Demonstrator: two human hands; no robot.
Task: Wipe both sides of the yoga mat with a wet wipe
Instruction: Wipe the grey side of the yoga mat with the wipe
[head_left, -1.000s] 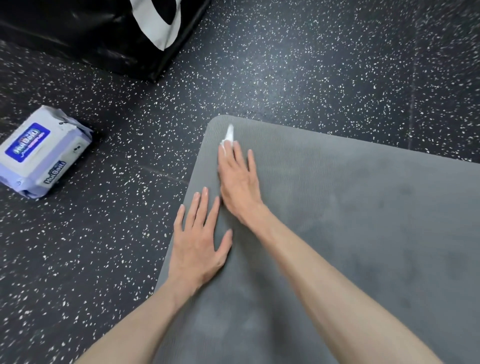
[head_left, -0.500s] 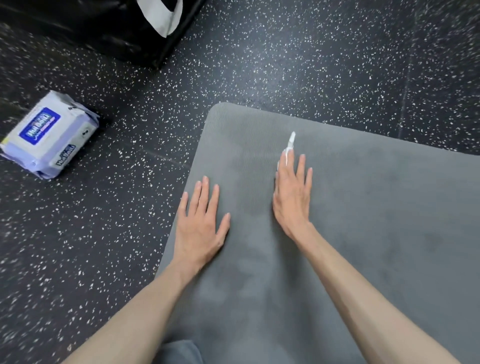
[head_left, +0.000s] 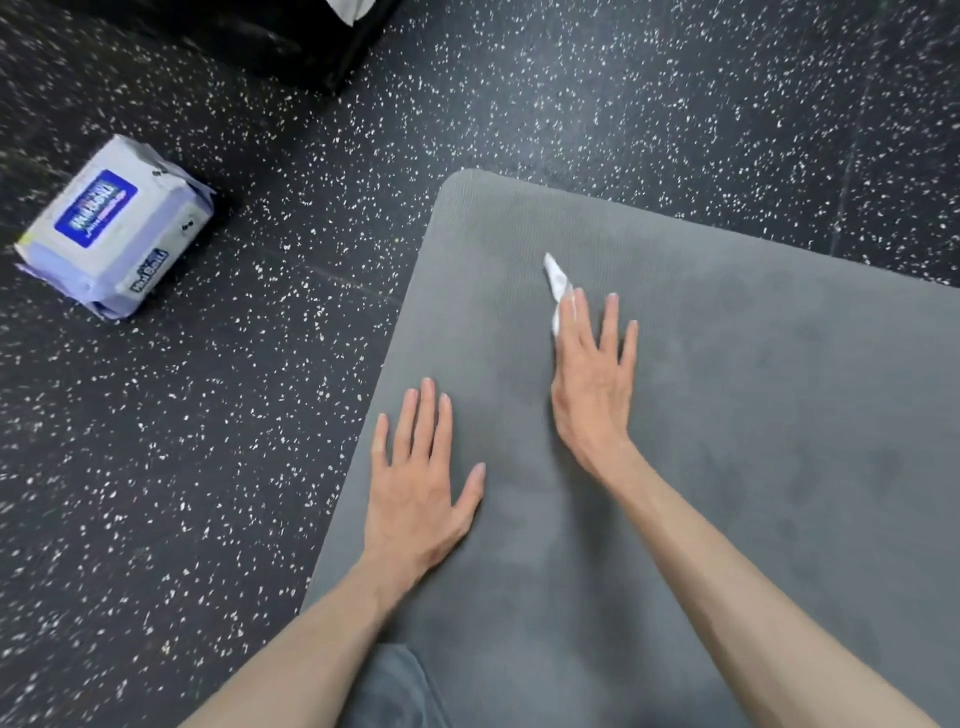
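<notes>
Head view: right hand (head_left: 592, 395) fingers flat, apparently pressing wet wipe (head_left: 557, 280) pointing away

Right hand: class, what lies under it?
A white wipe pokes out past the fingers of the right hand, pressed onto the grey mat. The rest of the wipe is covered.

A grey yoga mat (head_left: 753, 415) lies on a black speckled floor (head_left: 182, 467). The left hand (head_left: 415, 483) rests flat near the mat's left edge, fingers (head_left: 427, 410) straight. The right hand (head_left: 592, 384) presses a white wet wipe (head_left: 557, 283) against the mat, its tip poking out past the fingertips. A wipes pack (head_left: 111, 223) sits on the floor, well apart from the mat.
</notes>
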